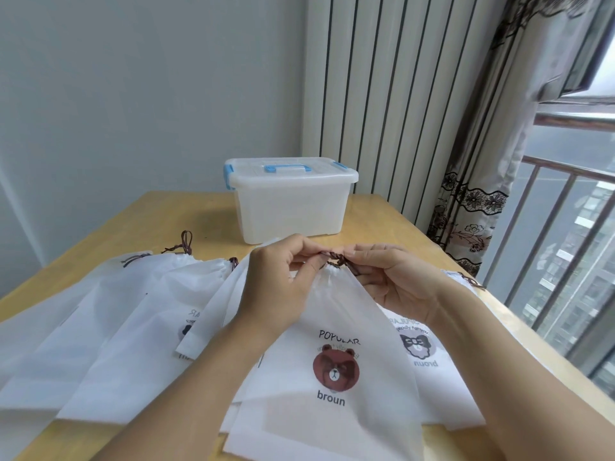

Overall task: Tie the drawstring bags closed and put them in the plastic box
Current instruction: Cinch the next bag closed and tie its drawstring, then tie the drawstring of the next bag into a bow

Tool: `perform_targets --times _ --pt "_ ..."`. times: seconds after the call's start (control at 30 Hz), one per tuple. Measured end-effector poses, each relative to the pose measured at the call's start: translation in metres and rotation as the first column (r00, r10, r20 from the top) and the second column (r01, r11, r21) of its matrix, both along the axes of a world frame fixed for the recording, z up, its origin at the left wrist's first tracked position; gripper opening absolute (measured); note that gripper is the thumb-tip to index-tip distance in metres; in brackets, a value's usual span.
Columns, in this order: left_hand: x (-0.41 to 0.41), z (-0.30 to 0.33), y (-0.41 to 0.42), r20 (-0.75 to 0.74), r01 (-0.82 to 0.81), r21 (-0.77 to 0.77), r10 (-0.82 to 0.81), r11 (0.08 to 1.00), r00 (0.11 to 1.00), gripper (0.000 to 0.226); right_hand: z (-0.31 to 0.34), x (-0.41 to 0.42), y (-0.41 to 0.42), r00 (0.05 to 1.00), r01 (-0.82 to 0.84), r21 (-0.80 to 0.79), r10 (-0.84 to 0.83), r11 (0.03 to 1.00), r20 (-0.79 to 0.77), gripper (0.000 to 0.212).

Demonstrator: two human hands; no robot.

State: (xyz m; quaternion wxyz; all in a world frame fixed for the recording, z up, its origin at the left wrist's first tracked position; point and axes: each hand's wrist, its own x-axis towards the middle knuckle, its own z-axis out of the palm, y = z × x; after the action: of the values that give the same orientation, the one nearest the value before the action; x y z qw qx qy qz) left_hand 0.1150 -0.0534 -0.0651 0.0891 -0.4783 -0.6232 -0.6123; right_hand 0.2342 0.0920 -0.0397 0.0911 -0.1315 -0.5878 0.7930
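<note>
While the wooden table (382, 211) carries a spread of white drawstring bags, most of them lying flat and overlapping on its near half, the step in hand looks to be the tying of one. Behind them, toward the far edge, stands the translucent plastic box (289, 207), its lid on and its blue latches (228, 176) apparently down, well apart from the bags. The bear-print bag (336, 344) lies nearest the person, its mouth gathered to a point. At that point the left hand (283, 277) and the right hand (396, 277) meet, each with thumb and forefinger pinching the dark brown drawstring (337, 260), which is bunched into what seems a half-made knot. Whether it is pulled tight cannot be told. Next, by my reckoning, the ends want drawing apart to cinch the knot; then the box must be unlatched and opened before any bag goes in.
</note>
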Motion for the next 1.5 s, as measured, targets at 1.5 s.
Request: perform_targets --times 1.5 --pt "0.0 -0.012 -0.002 -0.4 0.064 -0.319 -0.196 0.946 0.895 0.026 -0.009 0.035 0.098 0.89 0.037 0.999 -0.453 -0.021 -0.042 0.013"
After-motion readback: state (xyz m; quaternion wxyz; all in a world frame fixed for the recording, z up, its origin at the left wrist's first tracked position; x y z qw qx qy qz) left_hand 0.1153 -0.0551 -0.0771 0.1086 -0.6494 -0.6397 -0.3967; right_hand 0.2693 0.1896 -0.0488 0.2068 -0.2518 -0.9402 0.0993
